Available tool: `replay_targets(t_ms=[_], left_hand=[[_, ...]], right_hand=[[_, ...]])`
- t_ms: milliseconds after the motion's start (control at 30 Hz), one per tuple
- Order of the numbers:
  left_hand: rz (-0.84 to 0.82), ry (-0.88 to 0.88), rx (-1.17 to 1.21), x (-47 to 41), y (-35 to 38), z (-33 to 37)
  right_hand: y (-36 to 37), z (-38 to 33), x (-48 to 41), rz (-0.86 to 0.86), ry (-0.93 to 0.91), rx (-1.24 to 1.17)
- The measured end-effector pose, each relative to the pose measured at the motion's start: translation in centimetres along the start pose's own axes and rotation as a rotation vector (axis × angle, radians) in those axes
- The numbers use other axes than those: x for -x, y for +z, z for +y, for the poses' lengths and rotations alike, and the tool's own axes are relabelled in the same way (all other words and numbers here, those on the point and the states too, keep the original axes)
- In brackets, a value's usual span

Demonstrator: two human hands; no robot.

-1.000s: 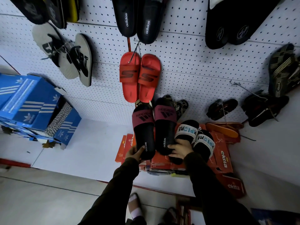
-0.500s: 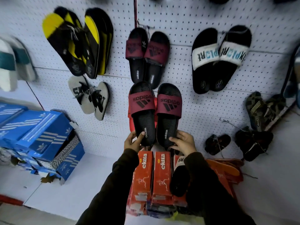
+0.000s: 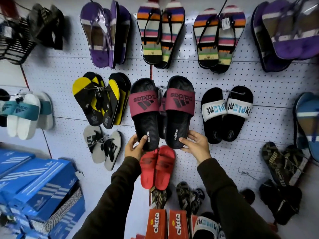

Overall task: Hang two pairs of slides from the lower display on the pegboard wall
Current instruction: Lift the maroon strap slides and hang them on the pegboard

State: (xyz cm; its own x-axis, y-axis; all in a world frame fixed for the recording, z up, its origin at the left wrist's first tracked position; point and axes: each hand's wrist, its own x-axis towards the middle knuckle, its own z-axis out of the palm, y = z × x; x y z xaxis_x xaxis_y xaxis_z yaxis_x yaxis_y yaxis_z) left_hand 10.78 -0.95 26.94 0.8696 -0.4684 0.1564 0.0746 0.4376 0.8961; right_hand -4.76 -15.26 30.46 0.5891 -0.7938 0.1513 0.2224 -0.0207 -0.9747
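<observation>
1. Two orange shoe boxes (image 3: 165,223) sit at the bottom centre of the frame, nearest the camera; beside them at lower right lies a white-strapped slide (image 3: 205,226), probably part of the second pair to be hung.
2. Both dark sleeves reach up from the lower frame. The left hand (image 3: 133,148) pinches the heel of the left maroon-strapped slide (image 3: 145,112), thumb on the footbed and fingers behind. The right hand (image 3: 196,146) grips the heel of the right maroon-strapped slide (image 3: 179,111), thumb on the sole face and fingers loosely spread around the edge.
3. The pair is held toes up at mid-frame, against the pegboard wall (image 3: 224,73), just above a hanging red pair (image 3: 157,168) and between a yellow-and-black pair (image 3: 101,100) and a hung white-strapped pair (image 3: 227,114).
4. Another maroon slide shows in the gap, so a hook is probably there, though I cannot see it plainly.
5. To hang well, I judge that the tie between the toes should be lifted over the hook, then the heels lowered gently, letting go only once the weight hangs.
</observation>
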Motion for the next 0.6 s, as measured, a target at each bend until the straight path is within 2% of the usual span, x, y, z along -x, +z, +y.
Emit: replay_targets(t_ms=[267,600], left_hand=[[-0.003,0.032,-0.028,-5.8,0.7,4.5],[0.050,-0.198,-0.042,-8.3,-1.0,-0.1]], right_hand=[[3.5,-3.4,-4.4,-0.038,0.024,-0.027],[4.1,0.8,-5.4,-0.003,0.185,0.023]])
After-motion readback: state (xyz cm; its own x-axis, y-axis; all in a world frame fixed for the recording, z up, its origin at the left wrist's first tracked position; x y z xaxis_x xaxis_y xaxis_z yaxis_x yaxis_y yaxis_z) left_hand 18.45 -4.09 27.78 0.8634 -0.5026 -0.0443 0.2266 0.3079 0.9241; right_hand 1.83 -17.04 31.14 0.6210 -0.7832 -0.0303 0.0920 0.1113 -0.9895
